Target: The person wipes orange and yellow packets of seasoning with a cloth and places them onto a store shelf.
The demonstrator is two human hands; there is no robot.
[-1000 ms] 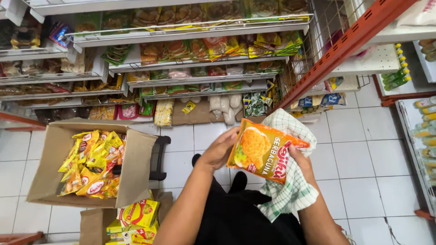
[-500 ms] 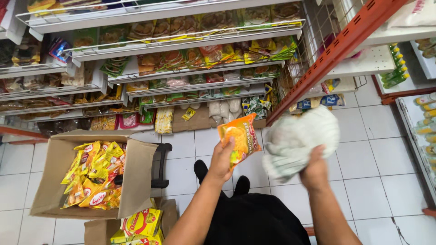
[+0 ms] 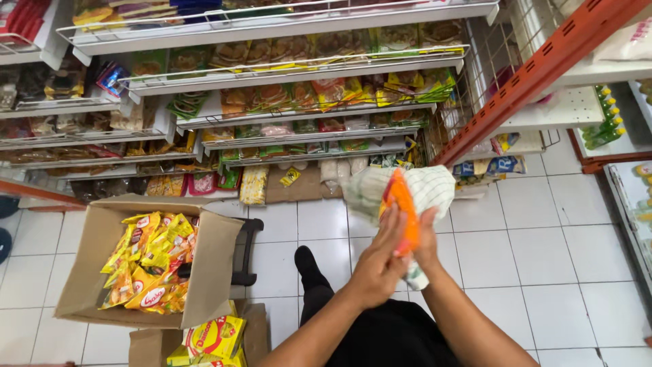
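Left hand (image 3: pixel 377 265) raised mid-frame over white tiled floor (image 3: pixel 516 251), fingers pressed flat together against orange snack packet (image 3: pixel 402 207). Packet seen edge-on, upright, sandwiched between both hands. Right hand (image 3: pixel 426 234) behind packet, mostly hidden; fingers closed on white green-checked cloth (image 3: pixel 428 187), cloth bunched against packet's far side and hanging below the palm. Exact right finger spread: cannot tell, covered by cloth and packet. Packet held in air in front of lower shelves, touching both hands and cloth, well apart from the boxes.

Open cardboard box (image 3: pixel 88 272) at left on floor, full of yellow snack packets (image 3: pixel 149 261), flaps up. Second, lower cardboard box (image 3: pixel 146 346) near bottom edge, just beside the first, with yellow packs (image 3: pixel 214 336) on top. Black stool frame (image 3: pixel 246 251) just right of the open box. Black-shod foot (image 3: pixel 305 261) on tiles between stool and hands. Wire-edged shelves (image 3: pixel 285 68) across top, stocked with rows of packaged snacks. Orange rack beam (image 3: pixel 543 75) slanting at upper right, green bottles (image 3: pixel 601 119) at far right edge.
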